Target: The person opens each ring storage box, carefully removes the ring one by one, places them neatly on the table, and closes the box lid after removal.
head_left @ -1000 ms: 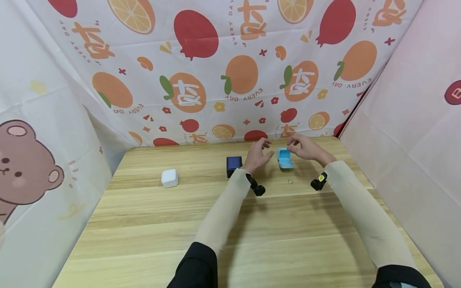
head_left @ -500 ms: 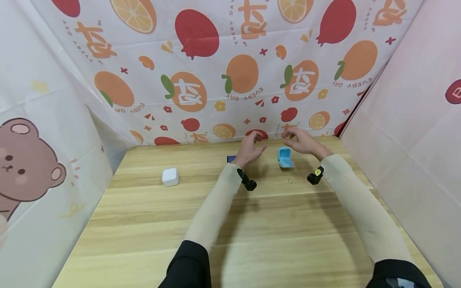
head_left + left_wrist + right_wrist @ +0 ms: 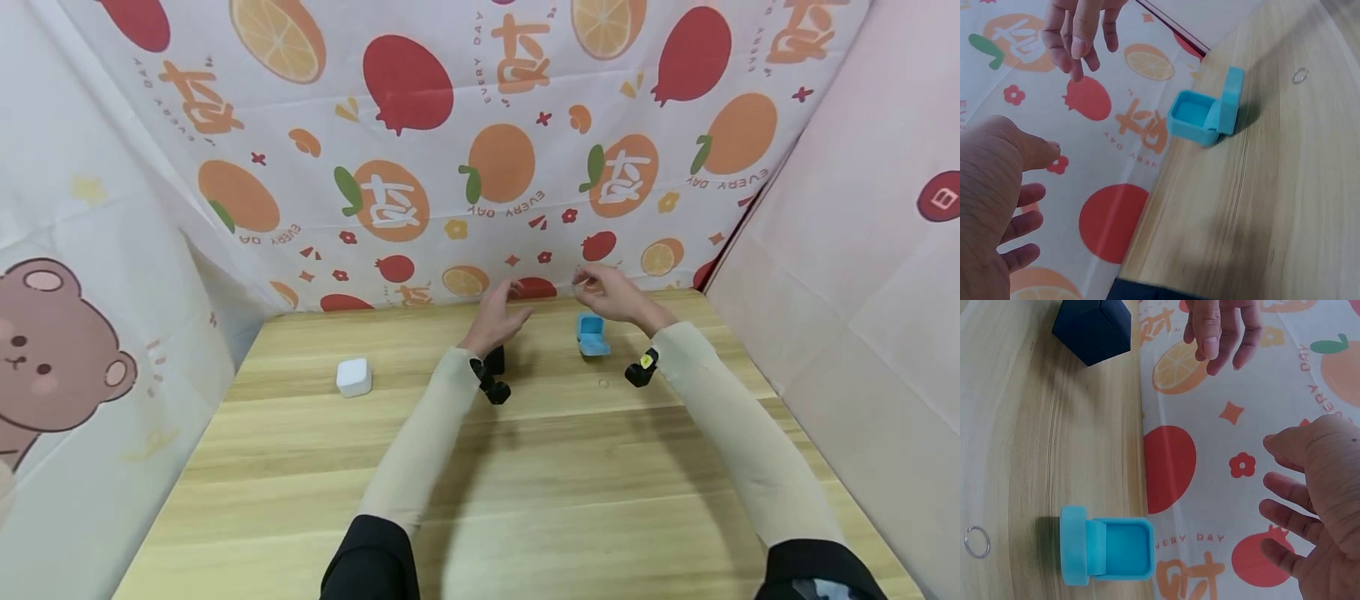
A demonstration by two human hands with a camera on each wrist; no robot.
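My left hand hovers over the back of the table with relaxed fingers, holding nothing. My right hand, likewise holding nothing, hangs above and just behind a small light-blue ring box. The box stands with its lid up, and its hollow shows in the left wrist view. In front of it a thin silver ring lies on the wood. A dark navy box shows in the right wrist view; in the head view the left hand and wrist mostly hide it.
A white rounded box stands on the left of the wooden table. Behind the table's back edge hangs a fruit-print cloth. More cloth covers the left and right sides.
My left hand has moved left, away from the blue ring box and in front of the navy box. The right hand has shifted slightly left. The ring box and ring stay put.
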